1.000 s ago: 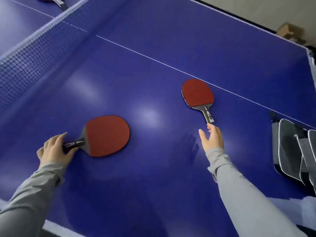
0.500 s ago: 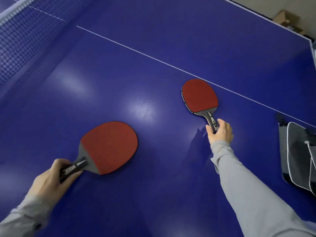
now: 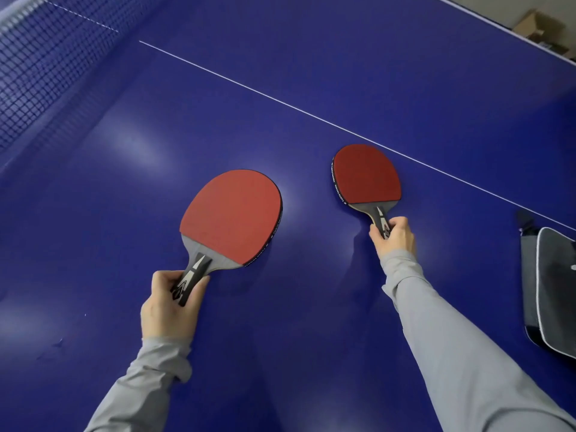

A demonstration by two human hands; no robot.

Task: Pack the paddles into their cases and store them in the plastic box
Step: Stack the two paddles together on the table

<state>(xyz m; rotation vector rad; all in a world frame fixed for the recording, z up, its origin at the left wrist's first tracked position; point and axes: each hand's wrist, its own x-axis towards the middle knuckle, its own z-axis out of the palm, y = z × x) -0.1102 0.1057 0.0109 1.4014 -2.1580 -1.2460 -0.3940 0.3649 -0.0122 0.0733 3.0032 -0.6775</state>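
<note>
Your left hand point(image 3: 168, 307) grips the handle of the nearer paddle point(image 3: 232, 216), fingers curled round it, red face up, well on your side of the white line point(image 3: 280, 99) on the blue table point(image 3: 311, 322). Your right hand point(image 3: 394, 236) grips the farther paddle point(image 3: 367, 177), its head just short of that line. A grey case point(image 3: 548, 291) lies below the line at the right edge.

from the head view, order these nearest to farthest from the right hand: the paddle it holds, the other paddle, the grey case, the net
1. The paddle gripped by its handle in the right hand.
2. The grey case, to its right at the table edge.
3. The other paddle, to its left, held by the left hand; these two are close to call.
4. The net, far left.
</note>
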